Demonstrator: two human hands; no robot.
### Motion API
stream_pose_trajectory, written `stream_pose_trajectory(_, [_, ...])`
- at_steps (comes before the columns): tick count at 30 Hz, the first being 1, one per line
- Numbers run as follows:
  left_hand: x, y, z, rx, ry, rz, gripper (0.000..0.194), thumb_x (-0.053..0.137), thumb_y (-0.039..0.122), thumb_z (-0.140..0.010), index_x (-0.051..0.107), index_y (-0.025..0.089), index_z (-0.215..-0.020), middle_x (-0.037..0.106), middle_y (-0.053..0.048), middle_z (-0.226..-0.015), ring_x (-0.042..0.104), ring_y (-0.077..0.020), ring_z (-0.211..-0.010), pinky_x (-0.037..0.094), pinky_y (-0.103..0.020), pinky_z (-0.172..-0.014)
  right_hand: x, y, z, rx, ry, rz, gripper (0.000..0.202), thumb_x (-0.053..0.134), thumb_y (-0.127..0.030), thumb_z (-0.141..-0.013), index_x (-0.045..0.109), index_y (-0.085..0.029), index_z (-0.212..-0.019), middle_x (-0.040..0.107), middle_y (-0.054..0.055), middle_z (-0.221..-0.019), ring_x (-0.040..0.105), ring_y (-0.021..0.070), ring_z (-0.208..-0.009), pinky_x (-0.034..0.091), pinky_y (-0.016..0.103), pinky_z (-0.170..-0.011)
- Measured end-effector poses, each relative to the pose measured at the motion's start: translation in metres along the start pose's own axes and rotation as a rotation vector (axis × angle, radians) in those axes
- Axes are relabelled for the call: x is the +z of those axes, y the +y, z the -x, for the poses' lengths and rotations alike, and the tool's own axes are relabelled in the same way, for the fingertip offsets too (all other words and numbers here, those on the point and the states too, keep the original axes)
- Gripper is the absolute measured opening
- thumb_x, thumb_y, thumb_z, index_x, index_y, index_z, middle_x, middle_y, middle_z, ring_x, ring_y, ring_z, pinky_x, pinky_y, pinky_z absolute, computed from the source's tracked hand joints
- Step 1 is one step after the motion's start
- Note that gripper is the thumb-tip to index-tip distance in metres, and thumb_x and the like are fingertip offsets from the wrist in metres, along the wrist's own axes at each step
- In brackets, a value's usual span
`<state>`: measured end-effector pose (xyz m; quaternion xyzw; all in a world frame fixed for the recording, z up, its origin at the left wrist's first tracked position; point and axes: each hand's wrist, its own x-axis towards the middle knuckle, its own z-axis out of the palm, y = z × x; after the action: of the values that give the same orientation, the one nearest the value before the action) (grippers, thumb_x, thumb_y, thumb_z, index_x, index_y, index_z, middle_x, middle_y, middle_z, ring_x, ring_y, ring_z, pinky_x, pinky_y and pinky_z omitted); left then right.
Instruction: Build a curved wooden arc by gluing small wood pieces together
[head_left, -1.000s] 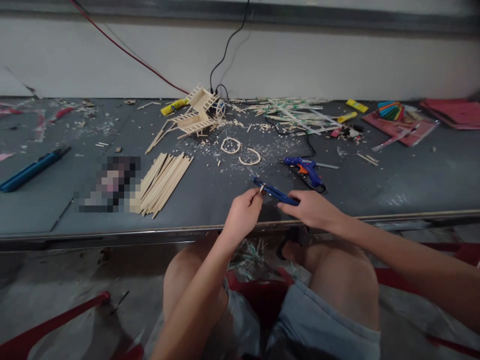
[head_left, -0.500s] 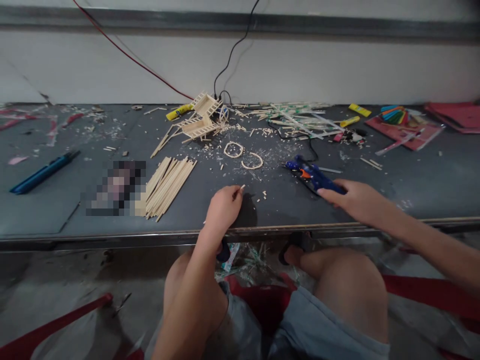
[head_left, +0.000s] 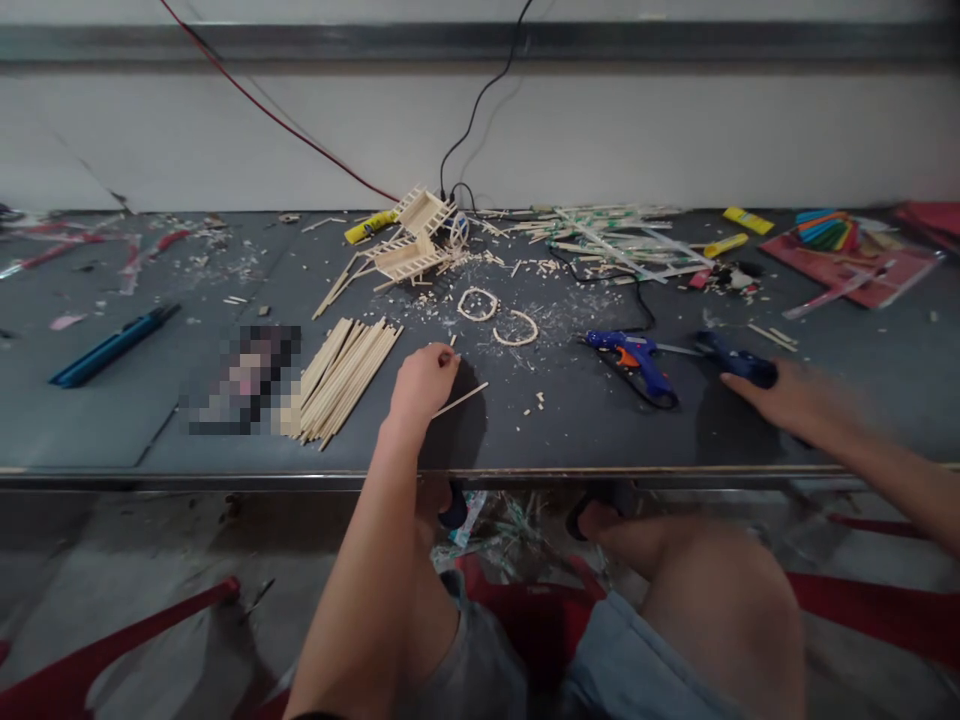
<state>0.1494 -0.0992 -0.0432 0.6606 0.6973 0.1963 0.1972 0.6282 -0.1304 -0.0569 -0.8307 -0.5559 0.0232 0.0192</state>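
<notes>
My left hand [head_left: 426, 382] is closed in a pinch above the near part of the table, with a short bit of thin wooden stick [head_left: 452, 340] showing at its fingertips. A longer wooden stick [head_left: 463, 398] emerges beside the hand on the right. My right hand [head_left: 795, 400], blurred, is wrapped round a dark blue hand tool [head_left: 739, 360] whose exact kind is unclear. Left of that tool lies a blue glue gun [head_left: 634, 358] with an orange trigger. Two small wooden shapes, a closed ring [head_left: 478, 291] and an open curve [head_left: 534, 325], lie ahead of my left hand.
A bundle of wooden sticks [head_left: 349, 380] lies left of my left hand, near a pixelated patch and a blue pen-like tool [head_left: 112, 345]. Behind stand a stick-built model [head_left: 412, 245] and yellow tubes [head_left: 371, 226]. Green-marked sticks [head_left: 615, 240] and scraps spread across the back.
My right hand has moved right, away from the glue gun, and the dark blue tool now shows clearly in it. My left hand has shifted slightly left, uncovering the longer stick.
</notes>
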Motion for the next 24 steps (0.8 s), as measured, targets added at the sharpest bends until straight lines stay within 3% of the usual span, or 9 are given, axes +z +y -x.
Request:
stream_pose_trajectory(4, [-0.002,-0.005,-0.029,-0.023,0.067,0.062,0.029,0.051,0.027,-0.083,0.068,0.016,-0.104,0.071,-0.011,-0.099,0.064,-0.0224,-0.089,0.045,-0.03,-0.078,0.002,-0.001,-0.008,-0.025,-0.088,0.107,0.094,0.035,-0.076,-0.078,0.055,0.002,-0.127,0.059,0.039,-0.112,0.06,0.0406,-0.109,0.038,0.043,-0.07])
stream_pose_trajectory(7, [0.003,-0.008,-0.048,-0.043,0.102,0.089,0.031,0.051,0.02,-0.082,0.067,0.014,-0.107,0.071,-0.01,-0.101,0.063,-0.021,-0.091,0.046,-0.029,-0.083,-0.001,-0.013,-0.023,-0.022,0.007,0.09,0.072,0.041,-0.063,-0.084,0.06,-0.005,-0.122,0.062,0.032,-0.115,0.06,0.0377,-0.109,0.041,0.043,-0.076])
stream_pose_trajectory(10, [0.009,-0.014,-0.06,-0.067,0.129,0.081,0.034,0.049,0.013,-0.08,0.066,0.015,-0.11,0.069,-0.01,-0.107,0.063,-0.0199,-0.095,0.046,-0.029,-0.087,-0.007,-0.04,-0.039,-0.103,0.142,0.002,0.046,0.049,-0.048,-0.085,0.067,-0.011,-0.107,0.069,0.022,-0.106,0.063,0.0318,-0.099,0.044,0.039,-0.078])
stream_pose_trajectory(13, [0.011,-0.02,-0.065,-0.064,0.167,0.038,0.036,0.049,0.01,-0.079,0.066,0.015,-0.111,0.065,-0.012,-0.114,0.062,-0.0212,-0.1,0.045,-0.031,-0.093,-0.017,-0.087,-0.048,-0.309,0.174,-0.12,0.029,0.055,-0.037,-0.082,0.069,-0.014,-0.095,0.071,0.016,-0.097,0.063,0.0264,-0.092,0.045,0.035,-0.081])
stream_pose_trajectory(16, [0.01,-0.022,-0.067,-0.093,0.187,0.025,0.038,0.048,0.011,-0.081,0.064,0.014,-0.115,0.064,-0.013,-0.114,0.062,-0.0222,-0.101,0.045,-0.032,-0.094,-0.025,-0.151,-0.051,-0.505,0.106,-0.204,0.024,0.053,-0.032,-0.082,0.069,-0.016,-0.09,0.069,0.013,-0.096,0.061,0.0238,-0.09,0.044,0.034,-0.083])
stream_pose_trajectory(21, [0.009,-0.018,-0.072,-0.182,0.195,0.004,0.037,0.046,0.017,-0.085,0.065,0.021,-0.117,0.065,-0.009,-0.109,0.062,-0.0228,-0.099,0.047,-0.032,-0.087,-0.021,-0.259,-0.053,-0.81,-0.086,-0.34,0.024,0.052,-0.033,-0.082,0.07,-0.019,-0.089,0.068,0.008,-0.093,0.061,0.021,-0.085,0.046,0.034,-0.08])
stream_pose_trajectory(24, [0.011,-0.016,-0.074,-0.241,0.183,-0.068,0.037,0.045,0.024,-0.088,0.065,0.029,-0.119,0.064,-0.007,-0.107,0.064,-0.0246,-0.094,0.048,-0.032,-0.076,-0.012,-0.305,-0.056,-0.915,-0.182,-0.364,0.024,0.052,-0.031,-0.082,0.07,-0.019,-0.091,0.069,0.009,-0.095,0.061,0.0205,-0.084,0.047,0.035,-0.078])
